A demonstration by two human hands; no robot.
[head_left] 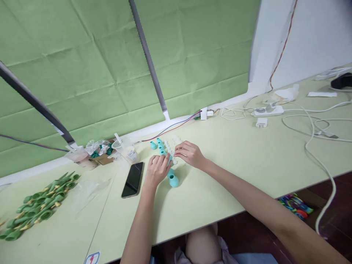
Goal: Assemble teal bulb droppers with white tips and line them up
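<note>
Turquoise vase-shaped pieces stood right of the smartphone. The left hand and right hand had bent fingers; what they grasped I could not tell. Careless left-hand movement could topple the nearest piece.

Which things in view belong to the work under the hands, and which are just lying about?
Apparently in use:
turquoise vase-shaped pieces, by the left hand
small white pieces, by the right hand

Apparently lying about:
phone
green tubular pieces
plastic cups
power strip
white charger
</note>
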